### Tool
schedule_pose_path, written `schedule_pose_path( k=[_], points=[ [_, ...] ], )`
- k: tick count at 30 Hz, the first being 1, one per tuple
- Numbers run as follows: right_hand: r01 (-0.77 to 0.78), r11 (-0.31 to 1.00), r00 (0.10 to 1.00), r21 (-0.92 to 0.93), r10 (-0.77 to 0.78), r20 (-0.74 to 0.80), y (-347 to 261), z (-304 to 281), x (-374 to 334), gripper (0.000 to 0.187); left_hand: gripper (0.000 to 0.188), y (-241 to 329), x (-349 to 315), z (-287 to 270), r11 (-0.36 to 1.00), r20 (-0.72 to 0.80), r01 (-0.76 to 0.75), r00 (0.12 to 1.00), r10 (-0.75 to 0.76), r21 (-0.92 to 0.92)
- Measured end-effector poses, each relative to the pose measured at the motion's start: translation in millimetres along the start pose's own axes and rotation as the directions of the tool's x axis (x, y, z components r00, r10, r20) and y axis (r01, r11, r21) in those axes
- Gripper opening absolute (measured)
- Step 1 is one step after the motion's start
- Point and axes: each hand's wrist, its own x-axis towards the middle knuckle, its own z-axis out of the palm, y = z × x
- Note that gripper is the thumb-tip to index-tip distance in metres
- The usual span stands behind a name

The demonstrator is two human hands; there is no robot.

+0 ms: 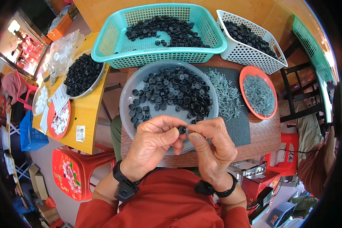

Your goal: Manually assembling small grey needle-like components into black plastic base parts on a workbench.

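Between the thumb and fingers of my left hand is a small round black plastic cap. My right hand pinches a small silvery screw, its end at the cap. Both hands meet over the near rim of a round translucent basin, which holds many loose black caps. Right of the basin, a heap of screws lies on a dark grey mat. An orange-red plate beside it bears more screws.
Behind the basin stand a teal basket and a white perforated basket, both with black parts. On the yellow table at left are a bowl of black rings and a red plate of small white pieces. A red stool stands below.
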Motion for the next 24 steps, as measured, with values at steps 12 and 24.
schedule_pose_path(
  k=[12,24],
  points=[
    [0.052,0.993,0.998,-0.103,-0.055,-0.025,0.9,5.2,-2.9,0.017,0.022,-7.2,-2.1,0.4,0.959,-0.051,-0.195,0.976,0.209,0.205],
    [0.110,0.981,0.994,-0.159,-0.112,-0.006,7.5,5.8,-3.1,0.018,0.019,-13.5,-2.1,1.7,0.894,-0.058,-0.271,0.949,0.310,0.357]
  ],
)
